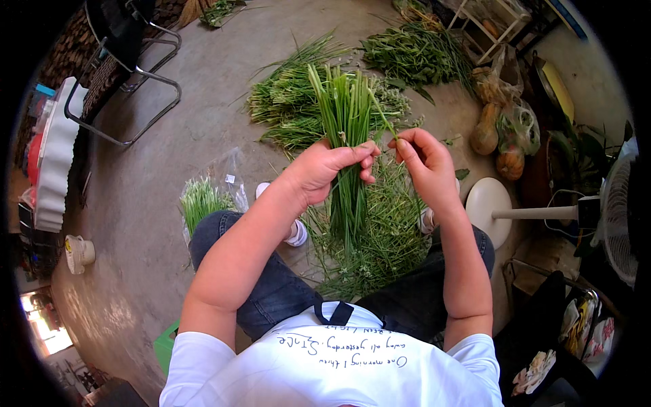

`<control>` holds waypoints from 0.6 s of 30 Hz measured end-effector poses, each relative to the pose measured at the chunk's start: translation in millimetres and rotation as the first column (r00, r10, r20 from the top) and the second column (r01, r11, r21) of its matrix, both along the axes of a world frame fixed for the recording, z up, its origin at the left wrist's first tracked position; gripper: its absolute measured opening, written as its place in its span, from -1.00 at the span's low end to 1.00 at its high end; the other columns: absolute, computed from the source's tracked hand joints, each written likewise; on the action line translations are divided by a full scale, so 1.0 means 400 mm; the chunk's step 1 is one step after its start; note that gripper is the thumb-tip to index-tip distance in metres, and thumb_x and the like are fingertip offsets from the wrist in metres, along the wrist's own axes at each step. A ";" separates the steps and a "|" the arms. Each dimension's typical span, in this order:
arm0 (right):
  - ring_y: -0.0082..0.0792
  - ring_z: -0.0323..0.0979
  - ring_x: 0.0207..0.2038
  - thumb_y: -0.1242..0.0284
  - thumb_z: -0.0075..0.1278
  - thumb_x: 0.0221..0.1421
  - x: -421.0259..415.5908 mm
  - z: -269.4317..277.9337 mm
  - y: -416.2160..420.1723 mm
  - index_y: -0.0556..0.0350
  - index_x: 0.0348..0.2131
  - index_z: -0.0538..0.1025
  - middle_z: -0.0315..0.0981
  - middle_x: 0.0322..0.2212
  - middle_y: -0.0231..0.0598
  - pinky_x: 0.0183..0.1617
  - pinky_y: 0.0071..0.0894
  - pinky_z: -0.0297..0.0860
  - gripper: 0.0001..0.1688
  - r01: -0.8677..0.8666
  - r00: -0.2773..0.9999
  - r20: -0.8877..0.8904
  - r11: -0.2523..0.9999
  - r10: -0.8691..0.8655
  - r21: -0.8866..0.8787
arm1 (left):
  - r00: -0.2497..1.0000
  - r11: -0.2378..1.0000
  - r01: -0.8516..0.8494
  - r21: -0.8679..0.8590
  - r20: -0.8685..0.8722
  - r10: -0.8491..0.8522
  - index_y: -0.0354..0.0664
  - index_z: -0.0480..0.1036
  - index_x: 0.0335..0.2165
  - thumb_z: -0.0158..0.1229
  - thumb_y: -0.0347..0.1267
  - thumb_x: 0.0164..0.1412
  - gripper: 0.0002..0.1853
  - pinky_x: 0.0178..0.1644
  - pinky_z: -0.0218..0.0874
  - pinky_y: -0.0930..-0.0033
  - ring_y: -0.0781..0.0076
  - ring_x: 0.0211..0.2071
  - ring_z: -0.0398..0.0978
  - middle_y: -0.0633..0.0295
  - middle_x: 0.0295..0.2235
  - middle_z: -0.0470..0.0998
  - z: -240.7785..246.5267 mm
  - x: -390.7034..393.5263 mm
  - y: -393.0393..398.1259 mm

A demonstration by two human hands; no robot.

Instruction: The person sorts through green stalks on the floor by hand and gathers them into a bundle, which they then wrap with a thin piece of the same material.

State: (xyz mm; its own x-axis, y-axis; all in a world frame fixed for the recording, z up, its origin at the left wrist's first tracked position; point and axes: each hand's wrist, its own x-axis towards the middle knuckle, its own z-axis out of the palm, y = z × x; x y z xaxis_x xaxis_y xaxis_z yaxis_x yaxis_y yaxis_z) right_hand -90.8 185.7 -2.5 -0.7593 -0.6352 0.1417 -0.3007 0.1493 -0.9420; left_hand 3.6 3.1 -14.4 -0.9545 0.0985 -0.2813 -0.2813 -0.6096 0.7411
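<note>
My left hand (pixel 330 168) is closed around an upright bunch of long green stalks (pixel 351 109), which look like garlic chives. Their pale cut ends point away from me, and the thin dark leaves hang towards my lap. To the right of the bunch, my right hand (pixel 427 160) pinches one single stalk (pixel 382 114) between thumb and forefinger. That stalk slants up to the bunch's edge; whether it touches the bunch I cannot tell. Beyond my hands lies a large pile of similar stalks (pixel 285 99) on the floor. Loose trimmed greens (pixel 391 234) cover the ground between my feet.
Beside my left knee, more stalks (pixel 201 201) stand in a clear plastic bag (pixel 234 170). A leafy green heap (pixel 412 53) lies far right, near squashes (pixel 485 129). The white round base (pixel 488 211) of a fan stands right. A metal-framed chair (pixel 157 76) is far left.
</note>
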 end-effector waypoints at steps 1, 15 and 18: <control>-0.63 0.31 -0.50 0.50 -0.07 0.19 -0.002 -0.004 -0.001 0.23 -0.34 0.47 0.42 -0.55 -0.40 -0.40 -0.58 0.28 -0.86 0.027 0.998 -0.061 1.000 -0.028 -0.007 | 1.000 1.000 0.018 -0.004 -0.006 -0.018 -0.26 0.41 -0.29 0.12 -0.28 0.21 -0.76 -0.22 0.35 0.31 0.54 -0.49 0.39 0.38 -0.54 0.37 -0.002 -0.003 -0.005; -0.59 0.38 -0.44 0.44 -0.04 0.18 -0.134 -0.070 0.076 0.28 -0.33 0.49 0.47 -0.53 -0.34 -0.34 -0.58 0.32 -0.80 0.371 0.926 -0.087 0.928 -0.367 0.037 | 0.991 0.923 -0.020 0.384 -0.113 0.068 -0.18 0.35 -0.31 0.01 -0.34 0.28 -0.87 -0.12 0.31 0.22 0.52 -0.44 0.35 0.38 -0.48 0.32 0.032 -0.011 -0.158; -0.63 0.34 -0.52 0.44 -0.01 0.17 -0.130 -0.073 0.078 0.24 -0.28 0.50 0.50 -0.43 -0.33 -0.41 -0.61 0.28 -0.80 0.320 0.946 -0.027 0.924 -0.322 0.208 | 0.988 0.872 -0.086 0.482 -0.070 0.136 -0.21 0.34 -0.32 0.01 -0.38 0.27 -0.89 0.02 0.24 0.15 0.48 -0.39 0.38 0.35 -0.47 0.34 0.053 -0.003 -0.218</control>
